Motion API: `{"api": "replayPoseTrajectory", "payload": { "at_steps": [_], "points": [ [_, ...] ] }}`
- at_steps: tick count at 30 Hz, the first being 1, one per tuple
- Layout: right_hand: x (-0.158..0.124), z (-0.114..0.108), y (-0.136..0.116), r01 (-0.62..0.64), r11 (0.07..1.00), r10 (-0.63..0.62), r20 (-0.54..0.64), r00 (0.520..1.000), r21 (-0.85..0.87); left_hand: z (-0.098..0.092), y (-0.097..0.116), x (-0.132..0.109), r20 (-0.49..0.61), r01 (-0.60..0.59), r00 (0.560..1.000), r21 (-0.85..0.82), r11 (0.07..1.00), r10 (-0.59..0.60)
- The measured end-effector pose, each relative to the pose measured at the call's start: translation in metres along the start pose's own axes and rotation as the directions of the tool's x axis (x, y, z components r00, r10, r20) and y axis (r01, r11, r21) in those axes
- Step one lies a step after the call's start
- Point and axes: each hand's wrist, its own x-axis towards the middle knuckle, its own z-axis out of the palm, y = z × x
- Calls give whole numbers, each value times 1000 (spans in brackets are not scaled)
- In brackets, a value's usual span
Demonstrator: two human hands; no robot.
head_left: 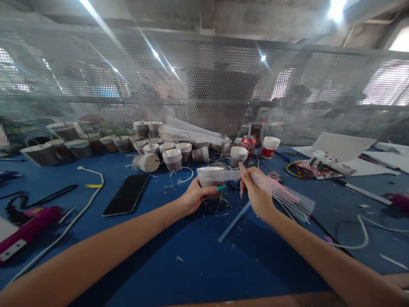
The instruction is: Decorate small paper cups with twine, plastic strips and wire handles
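My left hand (193,197) is closed around a small grey-and-white cup (211,172) at the middle of the table, thumb across its front. A whitish translucent strip (232,175) runs along the cup's upper side towards the right. At the strip's far end my right hand (260,192) pinches it between thumb and fingers. A bundle of clear strips (298,202) shows just behind the right wrist; whether that hand also grips it I cannot tell. One loose strip (234,222) lies on the blue table between my forearms. Another cup (238,156) stands behind the right fingers.
Several handled cups (172,158) crowd the back left. A phone (126,195), white cable (96,194) and magenta glue gun (30,230) lie leftward. A red can (248,144) and stacked paper cups (270,147) stand behind. A perforated panel (217,81) bounds the table's back.
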Motion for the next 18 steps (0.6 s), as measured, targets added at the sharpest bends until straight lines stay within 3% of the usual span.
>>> {"api": "replayPoseTrajectory", "payload": {
  "at_steps": [6,18],
  "points": [
    [2,4,10,-66,992,64,22,998,107,-2,2,-2,115,35,993,-18,999,-32],
    [1,6,10,-58,997,53,89,995,59,-3,4,-4,289,118,953,-73,990,-92]
  ]
}}
